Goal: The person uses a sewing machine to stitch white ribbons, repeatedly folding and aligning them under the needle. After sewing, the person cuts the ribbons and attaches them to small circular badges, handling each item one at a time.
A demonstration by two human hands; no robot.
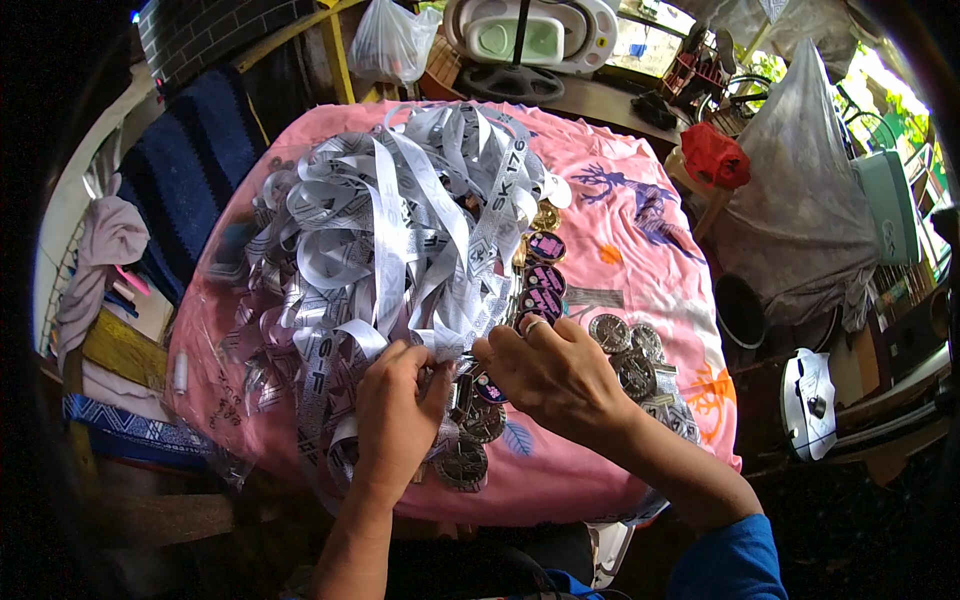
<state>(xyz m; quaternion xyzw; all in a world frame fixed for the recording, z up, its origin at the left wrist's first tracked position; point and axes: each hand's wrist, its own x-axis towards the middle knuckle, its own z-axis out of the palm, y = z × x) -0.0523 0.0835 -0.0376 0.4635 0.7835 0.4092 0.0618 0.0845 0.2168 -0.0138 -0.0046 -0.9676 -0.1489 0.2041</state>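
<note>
A large heap of silver-white printed ribbons (390, 217) lies on a pink patterned cloth (570, 472). At its near edge my left hand (401, 405) pinches the end of a white ribbon (450, 341) between thumb and fingers. My right hand (559, 371), with a ring on one finger, is curled just right of it over the row of medals; whether it grips anything is hidden. Gold-rimmed medals with dark printed faces (545, 281) run up the heap's right side. Silver-coloured medals (461, 465) lie below my hands, and more silver medals (634, 375) lie right of my right hand.
Clear plastic film (225, 405) and a small white spool (181, 373) lie at the cloth's left side. A blue striped towel (191, 180) hangs at left. Beyond the table are a black round stand base (514, 82) and a white plastic bag (394, 41). A large covered bundle (802, 195) stands right.
</note>
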